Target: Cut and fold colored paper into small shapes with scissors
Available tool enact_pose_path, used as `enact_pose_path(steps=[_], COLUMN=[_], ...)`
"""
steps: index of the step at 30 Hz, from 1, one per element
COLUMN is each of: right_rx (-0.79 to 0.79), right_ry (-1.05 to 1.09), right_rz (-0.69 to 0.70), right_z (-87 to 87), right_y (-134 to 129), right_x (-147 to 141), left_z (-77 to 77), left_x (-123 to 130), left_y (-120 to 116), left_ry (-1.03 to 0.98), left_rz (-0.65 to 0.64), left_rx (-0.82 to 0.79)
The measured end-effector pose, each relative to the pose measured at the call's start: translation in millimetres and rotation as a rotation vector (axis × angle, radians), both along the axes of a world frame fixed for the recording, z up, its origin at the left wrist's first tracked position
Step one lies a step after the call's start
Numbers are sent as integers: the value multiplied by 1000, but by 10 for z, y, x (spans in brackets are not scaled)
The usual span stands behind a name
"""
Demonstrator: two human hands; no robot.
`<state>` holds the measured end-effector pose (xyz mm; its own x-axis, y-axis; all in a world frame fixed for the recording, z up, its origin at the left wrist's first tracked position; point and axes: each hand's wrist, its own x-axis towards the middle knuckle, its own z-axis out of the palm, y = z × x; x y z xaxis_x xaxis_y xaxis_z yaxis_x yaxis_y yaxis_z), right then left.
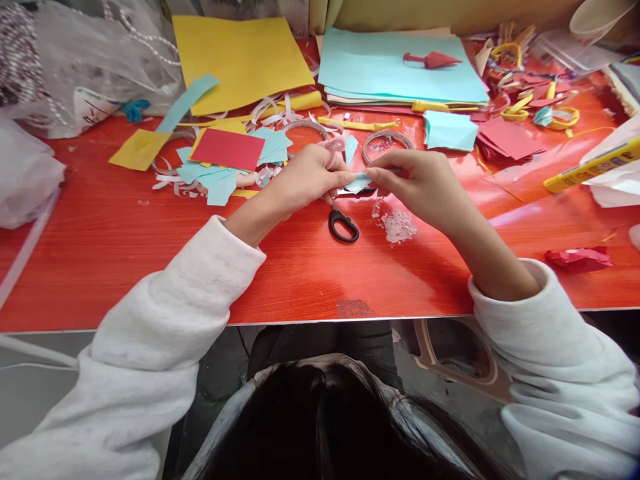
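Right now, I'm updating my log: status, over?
Left hand, right hand: both pinching light-blue paper. Close by: black-handled scissors below, tape roll beyond.

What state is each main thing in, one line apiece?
Left hand: pinching blue scrap
Right hand: pinching the same scrap
Blue scrap: held between both hands
Scissors: partly hidden; open or shut unclear
Yellow sheet: lying flat
Blue sheets: stacked
Red paper near the right edge: crumpled
Small red papers: loosely piled

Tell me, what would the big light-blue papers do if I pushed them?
The light-blue sheets might slide apart, since their edges look loose and uneven. They'd probably bend easily, looking thin. The red pointed piece could slip off, just lying on top.
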<state>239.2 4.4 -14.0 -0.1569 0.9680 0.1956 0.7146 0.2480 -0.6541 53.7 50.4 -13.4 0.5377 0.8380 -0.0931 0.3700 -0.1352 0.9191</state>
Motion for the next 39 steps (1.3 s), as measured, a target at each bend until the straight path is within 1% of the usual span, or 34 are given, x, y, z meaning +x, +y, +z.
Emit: enact_pose_path(steps=[4,7,11,17,22,27,32,36,39], right_rx=[-17,16,71,4,78,137,144,184,246], right_ry=[-13,-4,-14,-30,-61,-115,-140,-118,-95], right_rz=[-4,-1,17,-2,42,61,72,64,91], right_z=[-4,-11,-2,-16,-56,-79,-91,-119,-162], right_y=[6,8,-3,-2,12,20,38,59,76], right_x=[1,5,-5,-17,-27,-29,-12,0,17], left_z=[17,17,5,18,27,20,62,72,74], left_x=[1,-8,-17,-9,-25,-32,-31,-29,-23], left_y=[6,10,22,24,6,13,-11,-24,-35], left_ry=[2,8,1,56,92,131,188,193,196], left_rz=[-3,-6,-10,-36,-62,-41,-69,-74,-57], left_rx=[-9,-12,22,79,79,117,175,162,175])
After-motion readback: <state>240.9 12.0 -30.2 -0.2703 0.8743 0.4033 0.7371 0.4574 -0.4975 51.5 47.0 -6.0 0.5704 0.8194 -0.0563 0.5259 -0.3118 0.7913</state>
